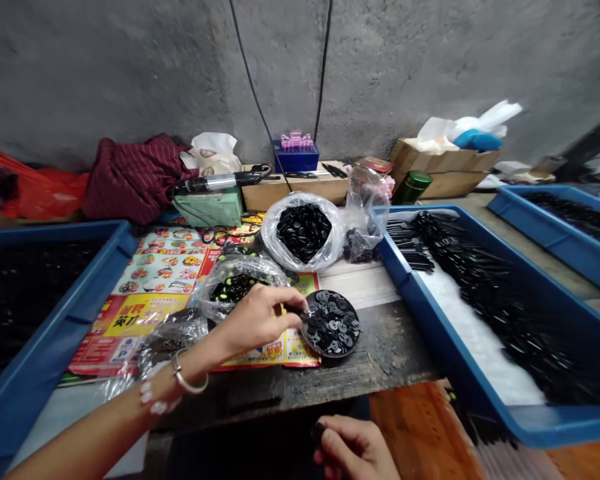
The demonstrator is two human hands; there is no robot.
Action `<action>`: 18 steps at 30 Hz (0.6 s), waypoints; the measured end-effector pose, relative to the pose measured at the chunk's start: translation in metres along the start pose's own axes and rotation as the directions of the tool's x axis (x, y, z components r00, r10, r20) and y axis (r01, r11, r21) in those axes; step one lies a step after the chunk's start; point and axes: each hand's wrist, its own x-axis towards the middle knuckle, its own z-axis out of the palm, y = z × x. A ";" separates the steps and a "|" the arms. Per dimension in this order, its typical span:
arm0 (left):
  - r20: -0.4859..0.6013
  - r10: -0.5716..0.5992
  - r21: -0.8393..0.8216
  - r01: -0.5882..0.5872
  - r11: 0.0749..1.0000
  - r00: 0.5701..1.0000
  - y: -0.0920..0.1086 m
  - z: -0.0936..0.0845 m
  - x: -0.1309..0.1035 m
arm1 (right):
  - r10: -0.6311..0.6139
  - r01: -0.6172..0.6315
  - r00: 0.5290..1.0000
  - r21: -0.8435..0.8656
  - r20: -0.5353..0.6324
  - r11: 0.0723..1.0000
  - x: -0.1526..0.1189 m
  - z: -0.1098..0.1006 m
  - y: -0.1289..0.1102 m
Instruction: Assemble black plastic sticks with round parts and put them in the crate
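My left hand reaches over the newspaper, thumb and fingertips pinched at the left rim of a round dish. Whatever lies between those fingertips is dark and too small to make out. Flat black round pieces with cut-outs fill the dish. Below the table's front edge, my right hand is closed on a small black piece, whose rounded end shows by the thumb. Behind my left hand sits an open plastic bag of black and yellow-green pieces. Farther back, another bag holds glossy black pieces.
On the right, a blue tray holds many long black parts. Another blue tray bounds the left side. Printed newspaper covers part of the table. A cylindrical tool, boxes and a green tin line the wall.
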 end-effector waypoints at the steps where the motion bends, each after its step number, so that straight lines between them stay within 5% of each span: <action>1: 0.092 -0.039 -0.098 0.048 0.994 0.995 0.004 0.004 -0.009 | -0.004 0.004 1.000 0.010 -0.005 1.000 -0.001 -0.001 -0.004; 5: 0.338 -0.094 -0.229 0.179 0.957 0.936 0.005 0.024 -0.044 | -0.076 0.079 0.993 0.027 -0.092 0.996 -0.004 0.003 -0.013; 11: 0.354 -0.194 -0.204 0.278 0.939 0.915 0.002 0.038 -0.060 | -0.088 0.089 0.994 0.014 -0.060 0.996 -0.006 0.009 -0.020; 18: 0.360 -0.190 -0.152 0.259 0.954 0.913 0.004 0.044 -0.059 | -0.115 0.116 0.990 0.008 -0.086 0.993 -0.008 0.012 -0.020</action>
